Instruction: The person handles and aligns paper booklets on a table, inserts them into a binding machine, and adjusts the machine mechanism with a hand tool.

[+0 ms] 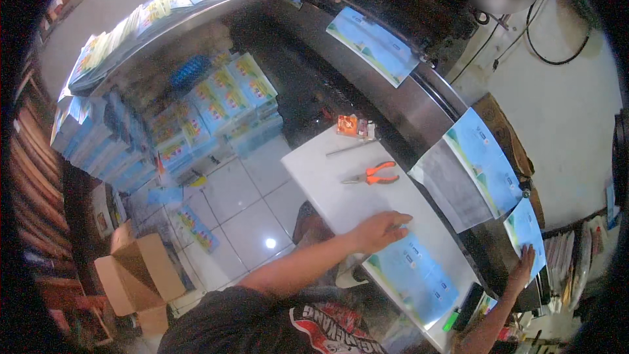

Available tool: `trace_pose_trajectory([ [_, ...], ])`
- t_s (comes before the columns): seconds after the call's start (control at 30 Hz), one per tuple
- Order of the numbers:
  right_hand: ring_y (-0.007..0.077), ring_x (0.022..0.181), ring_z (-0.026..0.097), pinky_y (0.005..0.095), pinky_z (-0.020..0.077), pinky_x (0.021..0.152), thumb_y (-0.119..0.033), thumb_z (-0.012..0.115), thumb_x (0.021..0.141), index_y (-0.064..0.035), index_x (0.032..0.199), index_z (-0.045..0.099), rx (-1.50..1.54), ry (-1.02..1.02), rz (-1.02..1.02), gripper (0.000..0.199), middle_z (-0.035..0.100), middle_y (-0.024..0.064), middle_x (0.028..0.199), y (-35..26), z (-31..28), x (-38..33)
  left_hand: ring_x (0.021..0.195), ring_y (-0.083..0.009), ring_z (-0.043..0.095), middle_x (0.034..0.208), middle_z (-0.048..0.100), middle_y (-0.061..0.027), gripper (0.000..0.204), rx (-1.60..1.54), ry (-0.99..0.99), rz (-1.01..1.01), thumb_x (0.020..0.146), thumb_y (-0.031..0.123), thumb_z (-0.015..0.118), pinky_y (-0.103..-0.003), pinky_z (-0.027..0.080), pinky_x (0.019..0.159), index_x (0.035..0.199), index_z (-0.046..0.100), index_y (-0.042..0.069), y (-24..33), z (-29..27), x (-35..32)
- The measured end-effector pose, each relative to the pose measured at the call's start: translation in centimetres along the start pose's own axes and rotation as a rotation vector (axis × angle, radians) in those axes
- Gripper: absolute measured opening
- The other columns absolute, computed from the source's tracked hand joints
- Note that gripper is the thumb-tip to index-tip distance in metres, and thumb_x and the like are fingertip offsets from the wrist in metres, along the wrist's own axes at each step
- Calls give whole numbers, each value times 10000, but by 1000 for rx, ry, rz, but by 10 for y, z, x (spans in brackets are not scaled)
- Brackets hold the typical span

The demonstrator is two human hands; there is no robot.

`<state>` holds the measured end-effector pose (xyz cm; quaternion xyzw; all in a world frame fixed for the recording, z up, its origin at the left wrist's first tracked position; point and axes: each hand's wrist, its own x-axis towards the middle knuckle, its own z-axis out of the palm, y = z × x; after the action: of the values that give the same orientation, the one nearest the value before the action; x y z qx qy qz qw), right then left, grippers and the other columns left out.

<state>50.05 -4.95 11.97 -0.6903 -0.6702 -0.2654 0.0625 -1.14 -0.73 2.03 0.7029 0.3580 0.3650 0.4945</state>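
Observation:
My left hand [383,231] reaches over a white tabletop [314,167], fingers stretched out and apart. It is next to the top edge of a light blue printed sheet [416,272] lying there. At the right, my right hand [523,269] rests its extended fingers on another blue printed sheet [525,233], beside the long dark machine; its thumb is hard to make out. Farther up the machine lies a larger blue printed sheet [488,160], with a grey sheet [452,187] beside it. Pliers [373,174] with orange handles lie beyond my left hand.
A thin metal rod [354,149] and a small orange box [348,125] sit at the table's far end. A black flat object [468,306] and a green lighter [451,320] lie near its close end. Stacked booklets [219,101] and an open cardboard box [141,275] stand on the floor.

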Motion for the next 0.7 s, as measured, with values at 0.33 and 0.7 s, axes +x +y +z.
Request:
trace_pose_trajectory([
  [0.33,356,1283,434,405,357,1059,-156,836,616,-2,1361,411,536,-513,96,872,434,219,1394,-204,-79,-62,1136,-313,522,1226,547,-182,481,61,-4,43,961,363,465,-396,396,993,1317,479,40,-6,1,3],
  [0.7,432,1381,221,489,249,1114,-428,803,623,38,1386,346,270,-833,-226,1004,248,289,1472,-282,-120,-103,1195,-320,497,1262,538,-177,489,39,8,17,961,393,460,-409,366,1037,1314,491,55,-7,4,4],
])
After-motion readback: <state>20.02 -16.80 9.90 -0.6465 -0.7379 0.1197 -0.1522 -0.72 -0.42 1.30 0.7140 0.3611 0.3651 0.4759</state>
